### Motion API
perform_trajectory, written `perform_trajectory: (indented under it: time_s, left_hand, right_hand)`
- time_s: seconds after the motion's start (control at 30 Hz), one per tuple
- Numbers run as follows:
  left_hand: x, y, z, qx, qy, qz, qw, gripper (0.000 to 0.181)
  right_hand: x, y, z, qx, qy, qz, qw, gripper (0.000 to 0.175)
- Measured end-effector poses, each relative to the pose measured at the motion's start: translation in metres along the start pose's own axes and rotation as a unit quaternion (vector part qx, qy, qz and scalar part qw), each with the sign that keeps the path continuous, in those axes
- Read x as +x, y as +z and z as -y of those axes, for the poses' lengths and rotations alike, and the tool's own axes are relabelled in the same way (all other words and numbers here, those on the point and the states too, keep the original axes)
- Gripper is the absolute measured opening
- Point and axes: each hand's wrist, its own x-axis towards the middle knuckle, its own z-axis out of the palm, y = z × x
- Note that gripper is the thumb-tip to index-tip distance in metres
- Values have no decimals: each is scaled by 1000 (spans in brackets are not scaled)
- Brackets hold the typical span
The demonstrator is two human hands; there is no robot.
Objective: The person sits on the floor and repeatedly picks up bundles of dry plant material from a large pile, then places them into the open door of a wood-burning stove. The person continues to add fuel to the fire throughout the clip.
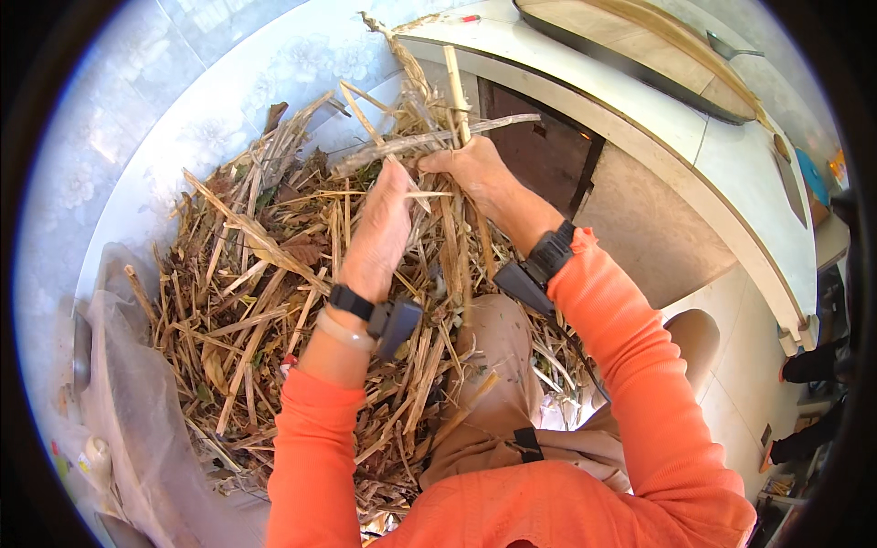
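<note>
A bundle of dry plant stalks (455, 89) stands upright in the grip of my right hand (476, 171), its fingers partly hidden. A thicker grey stick (390, 152) lies crosswise over the bundle, close to both hands. My left hand (384, 226) is turned edge-on beside the stalks, near a split, pale stalk (360, 113). Its fingers are hidden on the far side, so its hold is unclear. Below both hands spreads a large heap of broken stalks, twigs and dry leaves (253, 301). Both wrists carry black strapped devices.
A dark stove opening (534, 147) with a small orange glow lies right of my right hand, under a white-tiled counter (740, 144). A ladle (730, 46) and a knife (788, 179) rest above. Translucent plastic sheeting (130, 397) borders the heap. Another person's feet (812, 366) show far right.
</note>
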Motion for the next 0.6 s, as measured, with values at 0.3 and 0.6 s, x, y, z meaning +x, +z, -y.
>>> perform_trajectory:
  time_s: [0.3,0.6]
  left_hand:
    - [-3,-5,30,123,-13,-26,992,76]
    - [3,-6,43,161,-83,-167,969,31]
  right_hand:
    - [5,19,-42,122,133,70,981,53]
    - [-23,-17,-54,-49,54,135,988,111]
